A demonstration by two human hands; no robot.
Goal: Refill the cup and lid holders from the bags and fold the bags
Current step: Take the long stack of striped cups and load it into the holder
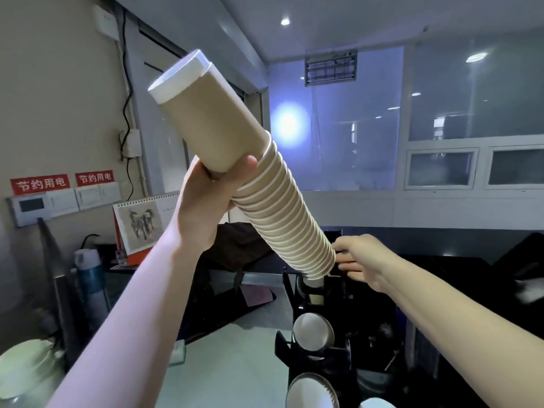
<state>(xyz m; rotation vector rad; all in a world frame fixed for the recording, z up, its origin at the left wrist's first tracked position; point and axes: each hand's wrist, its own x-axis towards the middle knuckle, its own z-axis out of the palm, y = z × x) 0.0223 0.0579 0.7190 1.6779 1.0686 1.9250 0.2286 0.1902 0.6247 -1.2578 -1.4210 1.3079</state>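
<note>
At the far left, down low, a crumpled white bag lies on the pale tabletop, with a blue-and-white bottle standing behind it and a desk calendar propped against the wall under two red signs. The left hand is raised high above all this, its fingers and thumb wrapped around the stack of paper cups about a third of the way down from the top, just where the smooth outer cup ends and the ribbed run of rims begins. The stack tilts, its white-bottomed upper end leaning toward the upper left and its lower end slanting down to the right. That lower end meets the top opening of the black cup holder, whose lower slots show round white cup mouths facing outward. Just to the right of the stack's bottom, the right hand reaches in, its fingers curled around the top edge of the holder, close beside the lowest cups. The two hands are well apart, one high on the stack, one low on the holder.
</note>
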